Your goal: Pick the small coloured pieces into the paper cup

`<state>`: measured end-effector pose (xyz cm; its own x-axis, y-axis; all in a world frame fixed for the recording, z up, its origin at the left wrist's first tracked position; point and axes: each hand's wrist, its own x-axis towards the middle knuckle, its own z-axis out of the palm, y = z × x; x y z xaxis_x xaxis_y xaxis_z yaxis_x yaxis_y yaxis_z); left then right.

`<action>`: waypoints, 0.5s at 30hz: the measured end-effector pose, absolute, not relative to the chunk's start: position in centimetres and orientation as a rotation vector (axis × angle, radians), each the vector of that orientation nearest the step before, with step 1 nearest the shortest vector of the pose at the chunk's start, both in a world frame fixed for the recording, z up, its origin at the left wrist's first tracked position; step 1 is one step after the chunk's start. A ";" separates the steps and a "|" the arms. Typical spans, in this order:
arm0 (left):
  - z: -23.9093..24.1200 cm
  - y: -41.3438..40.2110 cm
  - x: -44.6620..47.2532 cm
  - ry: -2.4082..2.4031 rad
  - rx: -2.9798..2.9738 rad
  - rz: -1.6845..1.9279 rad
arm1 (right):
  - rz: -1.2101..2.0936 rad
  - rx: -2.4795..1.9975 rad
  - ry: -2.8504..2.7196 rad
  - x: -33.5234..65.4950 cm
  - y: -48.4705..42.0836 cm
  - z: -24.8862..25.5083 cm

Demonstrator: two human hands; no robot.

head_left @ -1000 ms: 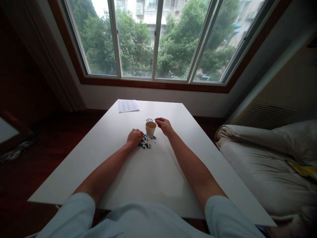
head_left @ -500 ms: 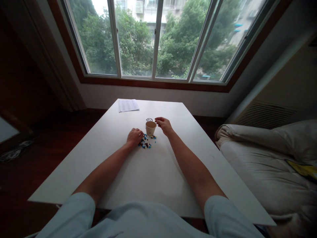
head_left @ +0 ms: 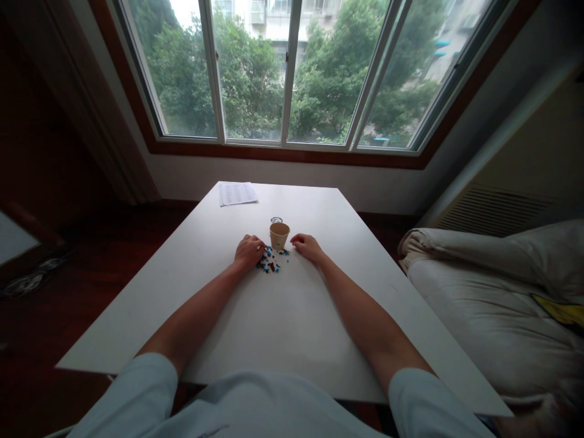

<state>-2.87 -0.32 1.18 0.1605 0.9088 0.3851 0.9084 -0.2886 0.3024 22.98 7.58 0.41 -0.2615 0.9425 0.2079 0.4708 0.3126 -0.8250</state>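
A small tan paper cup (head_left: 279, 235) stands upright on the white table (head_left: 283, 316). In front of it lies a scatter of small blue and dark pieces (head_left: 272, 261). My left hand (head_left: 249, 252) rests on the table at the left edge of the scatter, fingers curled against the pieces. My right hand (head_left: 308, 246) lies low on the table just right of the scatter and the cup, fingers curled inward toward the pieces. What either hand pinches is too small to make out.
A sheet of printed paper (head_left: 237, 193) lies at the table's far left corner. A small dark ring-shaped object (head_left: 275, 219) sits behind the cup. A pale cushioned sofa (head_left: 493, 292) stands to the right. A wide window fills the far wall.
My right hand has dropped from beside the cup's rim down to the table, right of the scattered pieces. The left hand has stayed in place.
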 end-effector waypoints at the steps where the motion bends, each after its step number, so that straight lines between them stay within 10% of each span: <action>1: 1.3 -0.4 -2.9 1.873 2.390 0.792 | 0.807 -1.269 -1.942 23.1 7.4 0.3; 15: 1.3 0.1 -3.1 1.874 2.400 0.790 | 0.582 -1.090 -2.377 23.1 6.6 1.2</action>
<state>-3.08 0.09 1.32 0.1643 0.9078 0.3859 0.9100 -0.2904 0.2959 23.15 6.62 1.16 -0.5812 0.7809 0.2290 0.5868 0.5971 -0.5468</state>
